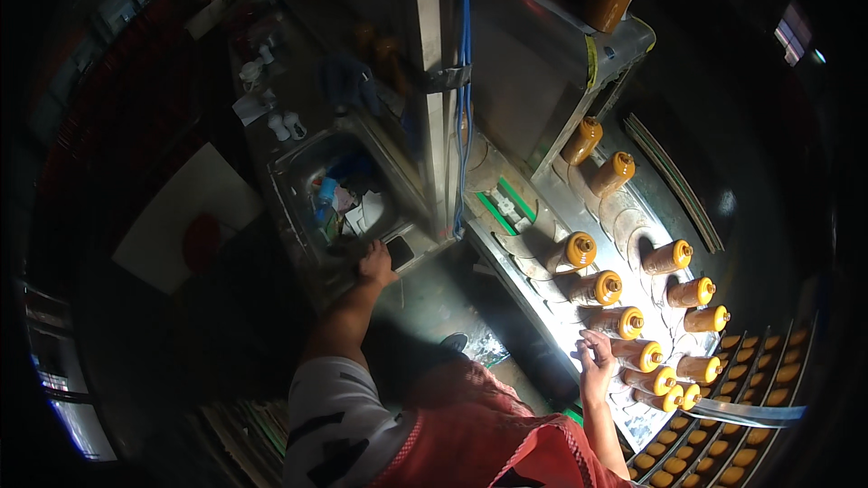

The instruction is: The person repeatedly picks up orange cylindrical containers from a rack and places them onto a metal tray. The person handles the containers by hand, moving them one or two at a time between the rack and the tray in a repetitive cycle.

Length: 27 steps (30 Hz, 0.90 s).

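Note:
My left hand (376,263) rests on the near rim of a metal sink (411,258), its fingers lying loosely over the edge. Beside its fingertips is a dark rectangular patch (399,252) on that rim. Over the near side of a bright conveyor (579,307), my right hand (596,363) has its fingers slightly bent and apart, with nothing seen in them. Close by its fingertips stands an orange-topped, bottle-shaped cylinder (618,322); another such cylinder (639,354) is just to the right. I cannot tell whether the hand touches either one.
Several more orange-topped cylinders (669,257) stand in rows on the conveyor. Crumpled papers and wrappers (362,214) lie in the sink. A metal post (434,108) with blue cables rises between sink and conveyor. Racks of round orange pieces (737,398) fill the lower right.

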Motion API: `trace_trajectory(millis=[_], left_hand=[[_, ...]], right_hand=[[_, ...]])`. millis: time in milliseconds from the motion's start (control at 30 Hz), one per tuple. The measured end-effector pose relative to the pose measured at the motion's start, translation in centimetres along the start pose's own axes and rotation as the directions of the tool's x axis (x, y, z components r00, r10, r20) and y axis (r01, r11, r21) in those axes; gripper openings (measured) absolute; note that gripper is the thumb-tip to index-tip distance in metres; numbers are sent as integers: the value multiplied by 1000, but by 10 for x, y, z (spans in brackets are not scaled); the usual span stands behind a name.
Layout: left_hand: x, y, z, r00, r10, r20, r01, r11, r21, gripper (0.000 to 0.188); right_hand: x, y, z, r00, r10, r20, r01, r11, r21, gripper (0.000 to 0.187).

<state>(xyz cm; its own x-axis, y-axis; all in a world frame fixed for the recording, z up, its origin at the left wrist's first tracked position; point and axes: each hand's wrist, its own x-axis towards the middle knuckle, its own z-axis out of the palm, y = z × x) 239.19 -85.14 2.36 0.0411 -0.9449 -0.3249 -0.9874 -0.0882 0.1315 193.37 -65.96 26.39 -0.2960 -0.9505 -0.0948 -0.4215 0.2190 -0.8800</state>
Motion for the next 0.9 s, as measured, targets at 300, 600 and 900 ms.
trace_trajectory(millis=[300, 600, 900], left_hand=[[-73, 44, 27, 987, 18, -162, -116, 773, -624, 60], [-260, 246, -64, 732, 670, 126, 97, 81, -992, 24], [-334, 347, -227, 270, 963, 14, 141, -25, -990, 22]], right_hand=[[-48, -38, -4, 980, 165, -115, -156, 984, 81, 22], [-150, -140, -78, 801, 476, -363, -367, 869, 331, 25], [-260, -347, -140, 665, 130, -735, -349, 925, -152, 19]])
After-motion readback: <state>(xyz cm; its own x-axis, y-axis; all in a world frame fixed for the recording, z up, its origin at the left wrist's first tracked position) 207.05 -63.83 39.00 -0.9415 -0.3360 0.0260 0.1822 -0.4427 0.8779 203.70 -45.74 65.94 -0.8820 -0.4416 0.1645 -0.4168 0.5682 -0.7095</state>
